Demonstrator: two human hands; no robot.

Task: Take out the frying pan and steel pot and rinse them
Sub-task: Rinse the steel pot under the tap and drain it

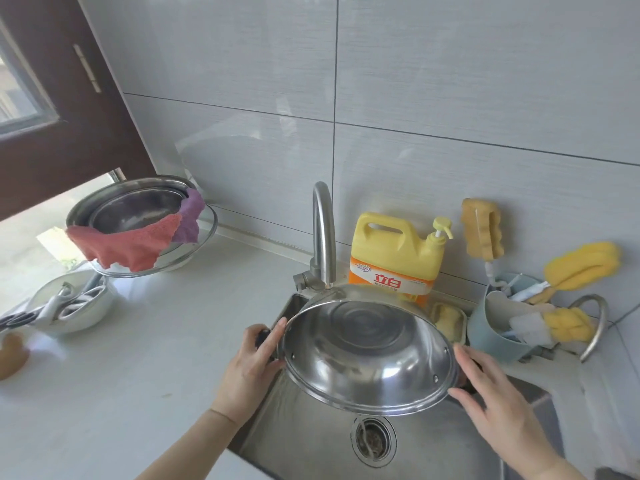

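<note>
A shiny steel pot (367, 355) is held tilted over the steel sink (311, 441), its opening turned toward me, just under the faucet spout (323, 233). My left hand (252, 365) grips the pot's dark left handle. My right hand (498, 400) holds the pot's right side at its handle, fingers partly spread. No water is visible running. No frying pan can be identified in view.
A yellow dish-soap jug (398, 254) stands behind the sink. A blue holder with sponge brushes (502, 323) is at the right. On the left counter sit steel bowls with red and purple cloths (138, 223) and a white bowl of utensils (69, 310).
</note>
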